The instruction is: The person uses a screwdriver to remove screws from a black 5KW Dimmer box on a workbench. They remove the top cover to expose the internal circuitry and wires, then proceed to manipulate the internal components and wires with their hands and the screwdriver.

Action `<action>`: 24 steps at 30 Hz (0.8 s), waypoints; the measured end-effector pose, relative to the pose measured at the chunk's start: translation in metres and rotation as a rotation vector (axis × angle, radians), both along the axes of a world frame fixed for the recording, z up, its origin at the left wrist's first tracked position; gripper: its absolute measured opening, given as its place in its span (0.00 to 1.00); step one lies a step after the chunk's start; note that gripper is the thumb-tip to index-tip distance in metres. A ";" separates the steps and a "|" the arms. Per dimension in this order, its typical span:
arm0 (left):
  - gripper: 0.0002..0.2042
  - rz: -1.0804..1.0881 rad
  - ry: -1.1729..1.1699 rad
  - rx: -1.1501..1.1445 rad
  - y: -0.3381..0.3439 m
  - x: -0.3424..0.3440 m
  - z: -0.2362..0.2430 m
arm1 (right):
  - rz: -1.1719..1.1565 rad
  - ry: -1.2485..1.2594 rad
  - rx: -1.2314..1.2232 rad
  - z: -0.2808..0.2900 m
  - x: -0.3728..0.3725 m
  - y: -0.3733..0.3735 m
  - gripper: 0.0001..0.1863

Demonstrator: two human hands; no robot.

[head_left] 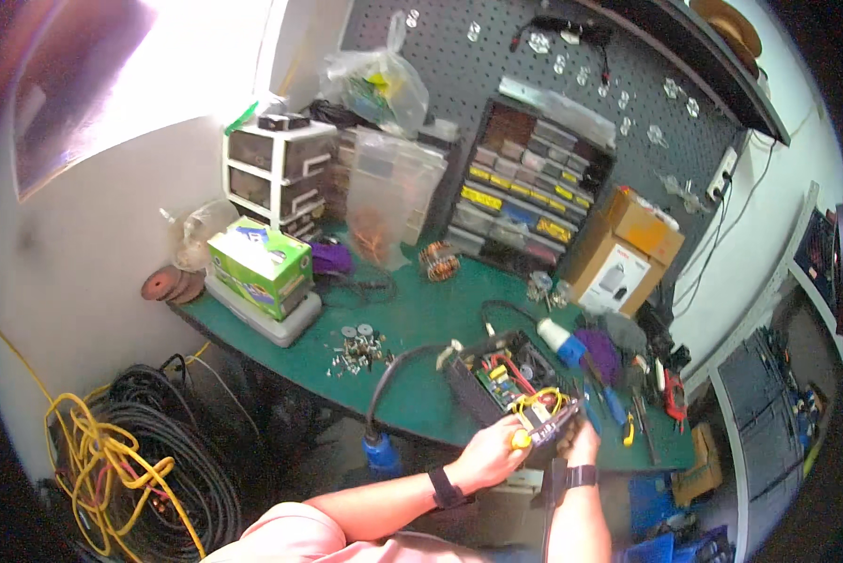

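An opened black electronics case (473, 387) lies at the table's near edge, with a circuit board (502, 380), red wires and a fan (536, 364) inside. A loop of yellow wire (562, 405) runs from it to a small dark panel (545, 432) between my hands. My left hand (489, 454) is closed round a yellow-ended piece (520, 438) at the panel's left side; its kind is unclear. My right hand (583, 443) curls at the panel's right end, its fingers partly hidden. Thick black cables with blue plugs (381, 455) come off the case.
Loose screws (357, 355) lie in a pile left of the case. Tools, including a blue-handled screwdriver (613, 402) and red-handled pliers (675, 394), lie to the right. Farther back are a copper coil (438, 262), a drawer cabinet (524, 188), a cardboard box (628, 249) and a green box (262, 267).
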State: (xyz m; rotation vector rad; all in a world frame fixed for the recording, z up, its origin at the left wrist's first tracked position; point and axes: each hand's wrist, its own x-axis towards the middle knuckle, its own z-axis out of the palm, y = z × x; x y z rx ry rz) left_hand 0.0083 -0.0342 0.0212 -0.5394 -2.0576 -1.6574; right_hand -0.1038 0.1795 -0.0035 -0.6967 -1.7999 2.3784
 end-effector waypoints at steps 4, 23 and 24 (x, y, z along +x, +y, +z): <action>0.06 -0.049 -0.063 0.096 -0.003 -0.007 -0.008 | -0.065 0.211 0.138 0.021 0.033 0.009 0.06; 0.07 -0.341 -0.456 0.637 -0.016 0.024 0.028 | 0.546 0.809 0.647 0.089 0.127 -0.084 0.06; 0.07 -0.309 -0.438 0.667 -0.015 0.025 0.028 | 0.562 0.823 0.643 0.088 0.127 -0.085 0.06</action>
